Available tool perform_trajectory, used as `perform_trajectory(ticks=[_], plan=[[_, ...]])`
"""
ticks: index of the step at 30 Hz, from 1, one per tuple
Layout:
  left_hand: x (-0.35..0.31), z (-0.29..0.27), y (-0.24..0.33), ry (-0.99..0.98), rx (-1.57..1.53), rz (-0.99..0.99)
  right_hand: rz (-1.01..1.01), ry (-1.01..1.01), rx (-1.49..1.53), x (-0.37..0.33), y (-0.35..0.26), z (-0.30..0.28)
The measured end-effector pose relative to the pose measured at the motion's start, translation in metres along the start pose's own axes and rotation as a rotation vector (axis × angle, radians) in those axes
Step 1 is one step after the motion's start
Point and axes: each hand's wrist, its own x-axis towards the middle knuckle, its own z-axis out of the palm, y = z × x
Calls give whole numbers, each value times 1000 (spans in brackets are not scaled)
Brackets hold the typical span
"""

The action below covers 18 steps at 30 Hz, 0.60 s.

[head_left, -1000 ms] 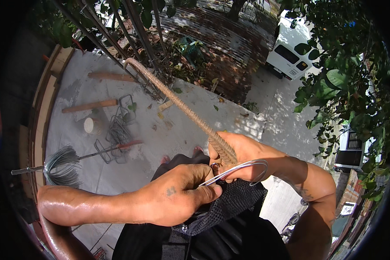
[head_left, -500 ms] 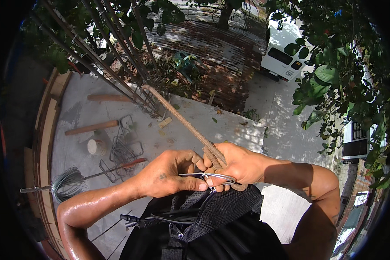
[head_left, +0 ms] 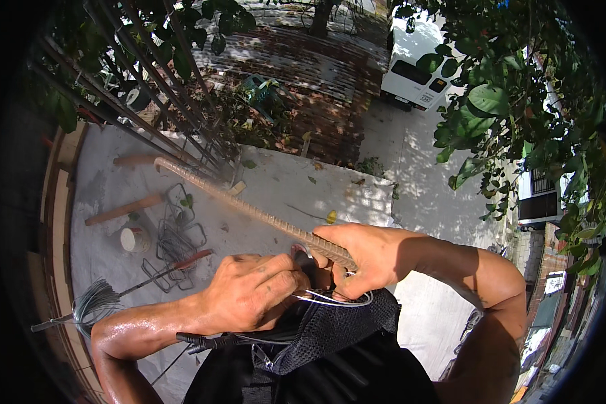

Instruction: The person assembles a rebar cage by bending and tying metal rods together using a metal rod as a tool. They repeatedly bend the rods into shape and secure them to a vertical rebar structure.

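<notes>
My right hand [head_left: 378,257] is closed around the lower end of a rusty ribbed rebar rod [head_left: 249,210], which slants up and left to a bent tip. A loop of thin silvery wire [head_left: 357,303] curves below the right hand and runs toward the left. Just left of it, my left hand [head_left: 256,289] has its fingers curled with the back of the hand up. Something dark with a reddish rim [head_left: 301,256] shows by the left fingertips, too hidden to name. A black mesh bag [head_left: 337,330] with cords lies against my front, under both hands.
Tied upright rebars [head_left: 161,87] stand at the upper left. On the concrete slab are a white bucket [head_left: 135,239], bent steel stirrups [head_left: 175,242], a wooden piece [head_left: 123,209] and a bundle of wire [head_left: 93,304] on a bar. Leafy branches [head_left: 488,101] hang right; a white van [head_left: 417,74] stands beyond.
The left hand has turned over and its fingers have curled in, off their pinch on the wire. The rod's bent tip has swung left and lower. The view has shifted slightly right.
</notes>
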Motion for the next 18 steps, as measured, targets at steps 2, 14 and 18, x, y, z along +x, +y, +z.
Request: perform_trajectory(ticks=[2, 14, 18], plan=[[-4, -2, -6, 47, 11, -26, -40, 17, -8, 9, 1, -3], [-51, -1, -51, 343, -548, -179, 29, -137, 202, 77, -9, -15], [-57, -38, -68, 342, -673, -90, 100, -124, 33, 100, -50, -4]])
